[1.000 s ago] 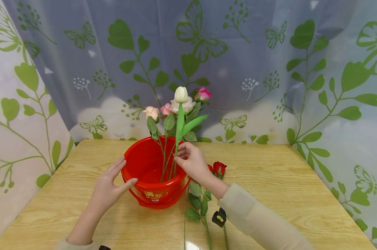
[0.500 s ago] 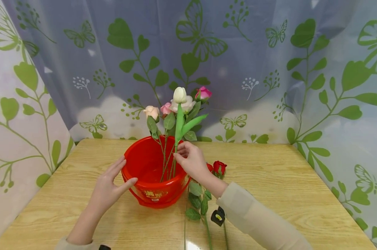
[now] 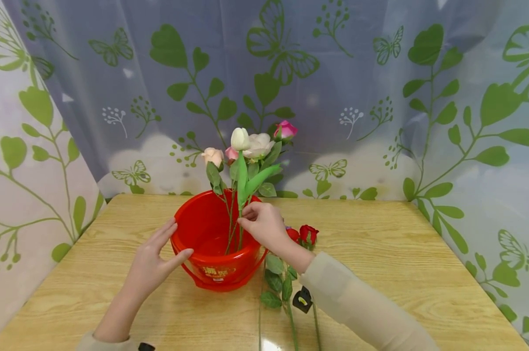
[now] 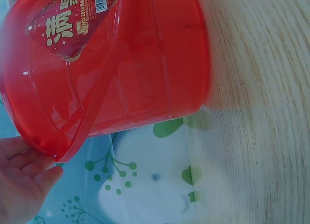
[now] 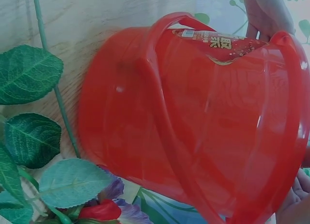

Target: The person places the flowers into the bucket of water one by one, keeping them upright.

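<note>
A red bucket [image 3: 218, 270] stands on the table, its handle hanging down. My left hand [image 3: 152, 261] rests on its left rim with fingers extended and thumb spread; the left wrist view has those fingers touching the rim beside the handle. Over the right part of the opening, my right hand [image 3: 266, 226] pinches the green stem of a white tulip [image 3: 240, 140]. The stem's lower end is down inside the bucket. Around it stand a peach rose [image 3: 213, 156], a pink rose [image 3: 231, 153], a large white flower [image 3: 261, 146] and a magenta rose [image 3: 285, 129], stems in the bucket.
Right of the bucket, red roses [image 3: 309, 235] with long leafy stems lie on the wooden table [image 3: 378, 273]. A purple flower [image 5: 114, 187] lies among them in the right wrist view. A patterned curtain [image 3: 343, 97] hangs behind the table.
My right hand has moved slightly left, carrying the white tulip left, so its bloom stands beside the large white flower rather than in front of it. The left hand stays put.
</note>
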Demonstrator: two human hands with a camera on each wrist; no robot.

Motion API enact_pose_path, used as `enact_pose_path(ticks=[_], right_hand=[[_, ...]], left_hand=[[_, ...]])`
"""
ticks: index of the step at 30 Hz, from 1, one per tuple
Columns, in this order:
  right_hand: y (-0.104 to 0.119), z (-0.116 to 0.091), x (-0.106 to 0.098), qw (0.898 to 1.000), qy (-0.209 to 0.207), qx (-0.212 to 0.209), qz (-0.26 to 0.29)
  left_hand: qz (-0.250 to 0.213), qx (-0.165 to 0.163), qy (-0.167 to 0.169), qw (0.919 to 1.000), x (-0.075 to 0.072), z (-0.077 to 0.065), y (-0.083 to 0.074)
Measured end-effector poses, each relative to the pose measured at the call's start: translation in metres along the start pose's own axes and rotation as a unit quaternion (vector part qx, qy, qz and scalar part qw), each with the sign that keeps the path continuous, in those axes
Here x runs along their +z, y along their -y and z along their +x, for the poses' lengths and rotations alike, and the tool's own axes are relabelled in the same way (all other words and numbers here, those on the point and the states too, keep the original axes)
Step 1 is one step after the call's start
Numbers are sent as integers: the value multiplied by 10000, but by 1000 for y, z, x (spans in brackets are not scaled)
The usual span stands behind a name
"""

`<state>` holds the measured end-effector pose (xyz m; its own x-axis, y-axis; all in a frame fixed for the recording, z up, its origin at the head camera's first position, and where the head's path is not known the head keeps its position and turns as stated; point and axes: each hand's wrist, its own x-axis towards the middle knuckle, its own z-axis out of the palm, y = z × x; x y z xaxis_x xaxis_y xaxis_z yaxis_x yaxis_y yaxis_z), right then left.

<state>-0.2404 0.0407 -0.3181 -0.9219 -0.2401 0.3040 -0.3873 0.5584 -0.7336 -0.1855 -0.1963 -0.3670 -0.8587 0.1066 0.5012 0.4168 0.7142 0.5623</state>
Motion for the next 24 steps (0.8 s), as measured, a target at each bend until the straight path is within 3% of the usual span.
enact_pose_path(ticks=[10,24], right_hand=[[6,12,8,9973,391,86,-620],[7,17,12,9964,459,278,-660]], left_hand=[[12,-12,58,10000,2,2,4],[-34,5,-8,10000,1,0,0]])
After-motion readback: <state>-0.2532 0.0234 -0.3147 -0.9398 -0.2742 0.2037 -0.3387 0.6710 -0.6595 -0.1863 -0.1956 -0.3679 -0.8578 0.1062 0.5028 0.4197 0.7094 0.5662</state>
